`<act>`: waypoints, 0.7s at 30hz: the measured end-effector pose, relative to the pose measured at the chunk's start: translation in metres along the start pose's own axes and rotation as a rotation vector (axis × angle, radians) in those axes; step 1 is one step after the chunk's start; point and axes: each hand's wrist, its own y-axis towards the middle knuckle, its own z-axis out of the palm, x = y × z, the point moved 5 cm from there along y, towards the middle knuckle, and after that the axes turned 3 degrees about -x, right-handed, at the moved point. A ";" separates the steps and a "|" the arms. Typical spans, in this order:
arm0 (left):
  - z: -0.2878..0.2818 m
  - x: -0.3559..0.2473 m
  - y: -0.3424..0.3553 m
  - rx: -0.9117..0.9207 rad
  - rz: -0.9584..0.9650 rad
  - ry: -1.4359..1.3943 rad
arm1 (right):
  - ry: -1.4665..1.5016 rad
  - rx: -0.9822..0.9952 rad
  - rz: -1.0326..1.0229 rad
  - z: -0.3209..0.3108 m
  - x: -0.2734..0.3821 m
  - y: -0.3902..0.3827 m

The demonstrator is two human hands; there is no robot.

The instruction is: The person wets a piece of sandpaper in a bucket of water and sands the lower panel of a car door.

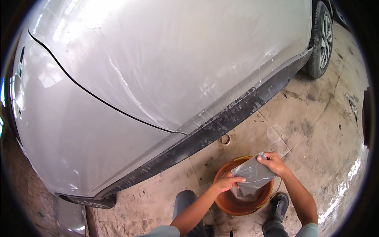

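Observation:
Both my hands hold a wet grey sheet of sandpaper (254, 172) above an orange bucket (225, 203). My left hand (229, 183) pinches its near left edge, thumb lying on top. At the far right corner, my right hand (273, 162) grips the sheet between thumb and fingers. A lower corner of the sheet hangs down inside the bucket. Just beyond the bucket stands the silver-grey car (166, 71), its side panel streaked with water and whitish residue. Wet smears also mark the black sill trim (221, 122) along its lower edge.
A small ring (225, 140), perhaps a tape roll, lies on the stained tile floor (316, 134) between bucket and sill. The car's wheel (323, 41) is at the far right. My boot (279, 207) stands close to the bucket's right side, where its wire handle (279, 185) hangs.

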 end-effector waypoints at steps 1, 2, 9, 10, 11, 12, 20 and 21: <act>0.006 -0.001 -0.001 -0.074 -0.064 0.006 | -0.065 -0.037 -0.067 -0.004 -0.009 0.006; 0.011 -0.006 -0.001 -0.119 -0.101 0.213 | -0.131 -0.075 -0.134 -0.010 -0.015 0.009; 0.062 -0.017 -0.021 -0.459 0.611 1.607 | -0.319 -0.304 -0.316 -0.033 -0.019 0.015; 0.068 0.000 -0.012 -0.440 0.587 1.606 | -0.343 -0.312 -0.329 -0.035 -0.027 0.016; 0.066 0.023 0.002 -0.399 0.479 1.639 | -0.418 -0.299 -0.321 -0.029 -0.029 0.014; 0.065 0.038 0.012 -0.373 0.405 1.616 | -0.500 -0.292 -0.312 -0.025 -0.029 0.013; 0.033 0.087 0.071 -0.111 -0.051 1.623 | -0.554 -0.290 -0.299 -0.025 -0.034 0.004; 0.004 0.106 0.084 -0.084 -0.113 1.608 | -0.521 -0.289 -0.323 -0.018 -0.033 0.007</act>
